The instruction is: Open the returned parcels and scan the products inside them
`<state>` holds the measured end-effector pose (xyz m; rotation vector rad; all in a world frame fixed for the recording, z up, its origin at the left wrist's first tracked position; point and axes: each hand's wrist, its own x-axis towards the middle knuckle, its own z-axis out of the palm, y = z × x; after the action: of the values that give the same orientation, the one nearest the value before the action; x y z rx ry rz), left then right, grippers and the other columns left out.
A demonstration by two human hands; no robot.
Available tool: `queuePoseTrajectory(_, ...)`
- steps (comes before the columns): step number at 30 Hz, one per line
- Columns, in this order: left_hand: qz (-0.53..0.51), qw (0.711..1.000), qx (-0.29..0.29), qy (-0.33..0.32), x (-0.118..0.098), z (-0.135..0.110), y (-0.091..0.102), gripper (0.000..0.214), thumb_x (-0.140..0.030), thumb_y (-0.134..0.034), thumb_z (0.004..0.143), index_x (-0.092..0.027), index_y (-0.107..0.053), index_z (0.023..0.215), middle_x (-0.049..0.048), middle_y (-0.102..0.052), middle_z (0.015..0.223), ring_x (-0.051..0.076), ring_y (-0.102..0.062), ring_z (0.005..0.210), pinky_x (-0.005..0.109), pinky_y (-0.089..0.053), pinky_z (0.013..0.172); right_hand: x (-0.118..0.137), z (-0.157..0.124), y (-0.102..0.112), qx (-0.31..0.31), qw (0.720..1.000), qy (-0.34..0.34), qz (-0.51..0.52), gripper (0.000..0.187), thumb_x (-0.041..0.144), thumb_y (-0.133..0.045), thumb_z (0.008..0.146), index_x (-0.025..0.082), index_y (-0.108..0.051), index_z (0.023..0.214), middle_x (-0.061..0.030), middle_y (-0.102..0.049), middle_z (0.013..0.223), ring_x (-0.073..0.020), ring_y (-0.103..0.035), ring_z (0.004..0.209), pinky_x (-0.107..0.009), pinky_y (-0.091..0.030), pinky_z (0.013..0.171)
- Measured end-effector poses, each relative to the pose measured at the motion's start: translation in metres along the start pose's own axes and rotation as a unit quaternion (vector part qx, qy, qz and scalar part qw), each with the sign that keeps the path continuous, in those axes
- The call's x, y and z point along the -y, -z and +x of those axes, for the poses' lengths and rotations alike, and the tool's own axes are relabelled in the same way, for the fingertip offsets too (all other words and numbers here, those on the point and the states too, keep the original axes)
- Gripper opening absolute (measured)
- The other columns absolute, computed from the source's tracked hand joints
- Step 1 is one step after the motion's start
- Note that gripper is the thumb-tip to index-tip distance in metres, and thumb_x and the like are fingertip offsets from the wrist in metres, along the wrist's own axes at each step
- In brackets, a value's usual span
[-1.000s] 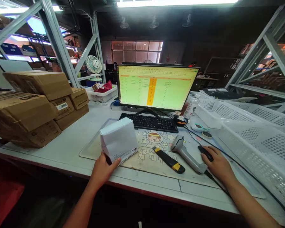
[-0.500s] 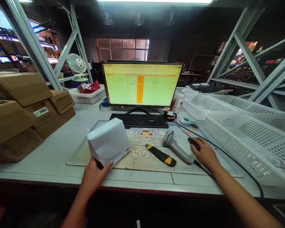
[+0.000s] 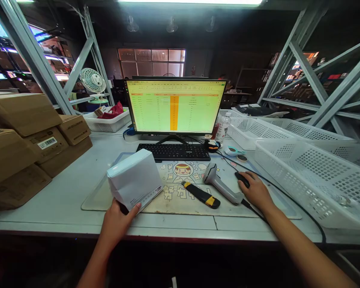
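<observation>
My left hand (image 3: 117, 221) grips the near lower corner of a white box (image 3: 135, 180), its thumb along the bottom edge by a printed barcode. The box is tilted over the desk mat (image 3: 168, 204). On the right, my right hand (image 3: 256, 190) is closed over a black computer mouse (image 3: 242, 179). Between the hands lie a grey barcode scanner (image 3: 223, 187) with a black cable and a black-and-yellow utility knife (image 3: 201, 195). Behind them are a black keyboard (image 3: 174, 152) and a monitor (image 3: 174, 106) showing a spreadsheet with an orange column.
Brown cardboard boxes (image 3: 45, 140) are stacked at the left. White perforated baskets (image 3: 306, 180) fill the right side. Near the monitor stand a plastic bottle (image 3: 223, 129) and a white basket (image 3: 108, 124) with a red bag. A scanner cable (image 3: 288, 196) crosses the right of the desk.
The view has shifted slightly, so everything sits a little further left. On the monitor, the cursor has moved to the right. Both hands keep their holds on the box and mouse.
</observation>
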<state>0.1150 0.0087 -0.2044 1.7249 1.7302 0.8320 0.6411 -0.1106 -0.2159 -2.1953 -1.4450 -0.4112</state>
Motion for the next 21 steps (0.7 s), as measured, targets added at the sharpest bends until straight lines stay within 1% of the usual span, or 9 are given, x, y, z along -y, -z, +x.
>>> queuePoseTrajectory(2, -0.001, 1.0, 0.001, 0.002, -0.0018, -0.0007, 0.0009, 0.074, -0.073, -0.06, 0.066, -0.018, -0.055, 0.114, 0.0207, -0.072, 0.116, 0.042, -0.069, 0.109, 0.049, -0.056, 0.088, 0.0026, -0.0001, 0.0029, 0.01, 1.0, -0.006, -0.001, 0.051, 0.042, -0.046, 0.096, 0.016, -0.069, 0.134, -0.0164, -0.06, 0.137, -0.0331, -0.062, 0.12, -0.049, -0.052, 0.105)
queuePoseTrajectory(6, 0.003, 1.0, 0.003, 0.012, -0.0041, -0.0028, 0.0028, 0.073, -0.074, -0.06, 0.066, -0.018, -0.055, 0.113, 0.0208, -0.072, 0.115, 0.042, -0.069, 0.108, 0.049, -0.057, 0.088, 0.0061, -0.0008, 0.0066, 0.015, 1.0, -0.012, -0.004, 0.051, 0.043, -0.044, 0.097, 0.018, -0.068, 0.134, -0.0149, -0.06, 0.136, -0.0318, -0.063, 0.119, -0.047, -0.053, 0.104)
queuePoseTrajectory(12, -0.003, 1.0, 0.001, 0.005, -0.0034, -0.0034, 0.0037, 0.073, -0.074, -0.06, 0.066, -0.018, -0.056, 0.113, 0.021, -0.073, 0.115, 0.043, -0.069, 0.109, 0.05, -0.057, 0.089, 0.0023, -0.0009, 0.0015, -0.007, 1.0, -0.006, -0.006, 0.047, 0.041, -0.048, 0.096, 0.02, -0.07, 0.131, -0.0139, -0.062, 0.135, -0.0314, -0.063, 0.117, -0.047, -0.053, 0.102)
queuePoseTrajectory(16, -0.002, 1.0, -0.004, 0.003, -0.0036, -0.0034, 0.0033, 0.076, -0.074, -0.059, 0.065, -0.017, -0.056, 0.115, 0.0219, -0.073, 0.116, 0.044, -0.069, 0.11, 0.051, -0.057, 0.09, 0.0013, -0.0006, 0.0003, -0.007, 1.0, -0.008, -0.001, 0.046, 0.04, -0.049, 0.095, 0.02, -0.071, 0.13, -0.0142, -0.062, 0.135, -0.0315, -0.063, 0.116, -0.048, -0.053, 0.103)
queuePoseTrajectory(21, -0.004, 1.0, -0.013, -0.006, -0.0028, -0.0026, 0.0018, 0.071, -0.073, -0.061, 0.064, -0.018, -0.057, 0.11, 0.0203, -0.074, 0.111, 0.042, -0.071, 0.105, 0.049, -0.058, 0.085, 0.0025, -0.0008, 0.0017, -0.005, 1.0, -0.01, 0.004, 0.046, 0.041, -0.048, 0.096, 0.02, -0.07, 0.131, -0.0147, -0.061, 0.136, -0.0326, -0.063, 0.12, -0.049, -0.053, 0.104)
